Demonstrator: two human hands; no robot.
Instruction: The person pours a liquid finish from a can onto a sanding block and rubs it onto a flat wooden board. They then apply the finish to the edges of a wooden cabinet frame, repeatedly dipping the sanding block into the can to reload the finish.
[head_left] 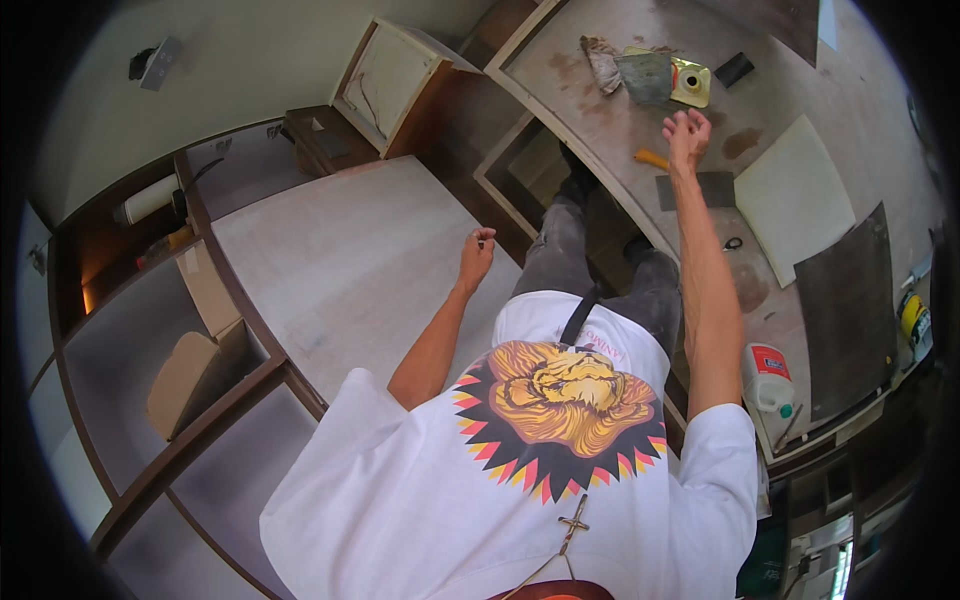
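My right hand hovers over the worktop with its fingers loosely curled and apart, and nothing shows in it. Just beyond it lies a yellow metal tin with a round opening. A grey-green piece and a crumpled, stained rag sit left of the tin, and a small black block is to its right. An orange handle and a dark sheet like sandpaper rest near my right wrist. My left hand is raised beside the pale flat panel, its fingers bent loosely, with nothing visible in them.
A pale sheet and a dark brown sheet cover part of the worktop. A white plastic jug stands near its edge. At left are open cabinet compartments with a cardboard piece. A box-like cabinet stands ahead.
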